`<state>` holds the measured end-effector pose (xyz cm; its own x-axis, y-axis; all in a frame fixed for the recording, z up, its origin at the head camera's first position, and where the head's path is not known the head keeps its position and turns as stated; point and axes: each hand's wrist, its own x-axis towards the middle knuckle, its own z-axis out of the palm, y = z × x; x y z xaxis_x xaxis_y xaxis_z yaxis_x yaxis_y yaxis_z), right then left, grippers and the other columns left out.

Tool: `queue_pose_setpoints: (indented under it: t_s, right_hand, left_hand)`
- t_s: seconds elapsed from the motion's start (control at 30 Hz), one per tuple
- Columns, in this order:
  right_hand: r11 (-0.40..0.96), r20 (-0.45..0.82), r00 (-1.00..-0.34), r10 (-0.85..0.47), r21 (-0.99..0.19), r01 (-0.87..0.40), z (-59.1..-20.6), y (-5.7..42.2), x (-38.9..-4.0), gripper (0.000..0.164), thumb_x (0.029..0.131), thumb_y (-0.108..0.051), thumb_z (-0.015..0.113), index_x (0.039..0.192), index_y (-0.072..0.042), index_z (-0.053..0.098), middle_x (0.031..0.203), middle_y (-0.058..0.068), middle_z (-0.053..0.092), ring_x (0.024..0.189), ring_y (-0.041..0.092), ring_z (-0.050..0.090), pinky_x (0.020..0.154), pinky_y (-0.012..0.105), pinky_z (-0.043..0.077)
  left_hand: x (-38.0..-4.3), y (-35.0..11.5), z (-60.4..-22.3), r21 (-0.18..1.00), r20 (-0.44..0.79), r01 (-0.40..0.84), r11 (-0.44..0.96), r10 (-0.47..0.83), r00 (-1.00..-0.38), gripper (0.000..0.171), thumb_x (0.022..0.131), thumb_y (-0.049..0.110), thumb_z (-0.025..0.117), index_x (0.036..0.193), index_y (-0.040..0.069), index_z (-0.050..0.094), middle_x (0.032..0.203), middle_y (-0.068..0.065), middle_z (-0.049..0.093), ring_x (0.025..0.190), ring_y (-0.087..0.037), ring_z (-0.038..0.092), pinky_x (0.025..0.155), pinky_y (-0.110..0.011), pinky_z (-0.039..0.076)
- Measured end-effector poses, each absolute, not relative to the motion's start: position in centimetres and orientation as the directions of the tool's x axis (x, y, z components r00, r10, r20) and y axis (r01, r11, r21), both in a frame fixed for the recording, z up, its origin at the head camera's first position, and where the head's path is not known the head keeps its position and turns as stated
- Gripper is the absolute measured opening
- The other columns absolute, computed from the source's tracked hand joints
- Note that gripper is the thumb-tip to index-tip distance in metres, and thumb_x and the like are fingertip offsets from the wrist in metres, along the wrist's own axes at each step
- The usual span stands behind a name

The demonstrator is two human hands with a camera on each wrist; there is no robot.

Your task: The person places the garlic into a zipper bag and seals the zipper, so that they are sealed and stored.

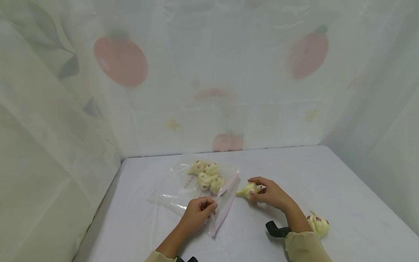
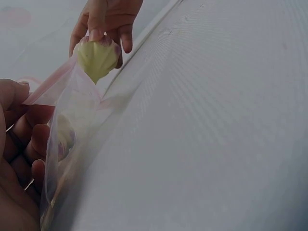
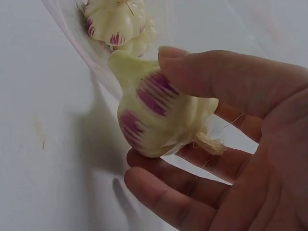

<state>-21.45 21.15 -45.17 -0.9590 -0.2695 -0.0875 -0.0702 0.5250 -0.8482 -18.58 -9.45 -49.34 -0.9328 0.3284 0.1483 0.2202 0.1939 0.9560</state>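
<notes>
My right hand (image 1: 269, 193) grips a garlic bulb (image 1: 249, 190) between thumb and fingers, its stem pointing left toward the bag's mouth. In the right wrist view the bulb (image 3: 154, 108) shows purple streaks and a rooty base facing the palm. A clear zip bag (image 1: 173, 185) with a pink seal lies on the table, several garlic bulbs (image 1: 205, 179) inside. My left hand (image 1: 197, 214) pinches the bag's edge by the seal. The left wrist view shows the pink seal (image 2: 53, 82) spread apart, with the held bulb (image 2: 97, 57) just beyond it.
Another garlic bulb (image 1: 319, 225) lies on the white table (image 1: 356, 218), beside my right forearm. Pale curtains (image 1: 209, 65) with fruit prints hang behind the table and at both sides.
</notes>
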Motion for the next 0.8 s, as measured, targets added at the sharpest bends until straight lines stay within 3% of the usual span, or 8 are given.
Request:
queue_pose_setpoints:
  t_s: [0.13,0.37,0.53,0.8]
  right_hand:
    - [0.485,-0.066,-0.954,-0.294,-0.87,-0.089,-44.8,20.7,-21.3,0.059,0.081,-0.026,0.081,0.135,-0.015,0.057,0.125,0.014,0.055,0.088,0.02,0.064,0.07,0.033,0.05]
    - [0.403,-0.019,-0.953,-0.302,-0.909,-0.11,-44.6,18.8,-21.0,0.058,0.08,-0.018,0.081,0.133,-0.014,0.057,0.128,0.009,0.056,0.1,0.024,0.062,0.078,0.034,0.05]
    - [0.423,-0.03,-0.962,-0.273,-0.901,-0.092,-45.0,17.1,-20.8,0.057,0.076,-0.014,0.084,0.128,-0.02,0.06,0.133,0.009,0.055,0.109,0.026,0.06,0.078,0.034,0.051]
    - [0.452,-0.019,-0.975,-0.223,-0.888,-0.086,-45.9,15.1,-20.9,0.053,0.076,-0.021,0.084,0.124,-0.026,0.061,0.131,0.004,0.057,0.108,0.024,0.058,0.076,0.032,0.05]
  left_hand:
    - [-18.6,-9.6,-49.4,0.957,0.152,0.224,0.185,0.338,-0.929,0.021,0.094,0.024,0.068,0.088,0.004,0.069,0.068,-0.008,0.064,0.056,-0.004,0.05,0.049,-0.018,0.041]
    - [-18.6,-9.6,-49.4,0.954,0.156,0.231,0.191,0.34,-0.927,0.022,0.094,0.026,0.067,0.087,0.005,0.069,0.066,-0.002,0.062,0.056,-0.003,0.049,0.049,-0.019,0.041]
    - [-18.6,-9.6,-49.4,0.959,0.152,0.221,0.179,0.336,-0.929,0.022,0.094,0.026,0.067,0.088,0.005,0.07,0.067,-0.002,0.062,0.056,-0.003,0.049,0.049,-0.018,0.041]
    - [-18.7,-9.5,-49.6,0.958,0.161,0.229,0.173,0.338,-0.927,0.023,0.094,0.025,0.068,0.087,0.003,0.069,0.066,-0.004,0.061,0.056,-0.003,0.049,0.048,-0.019,0.04]
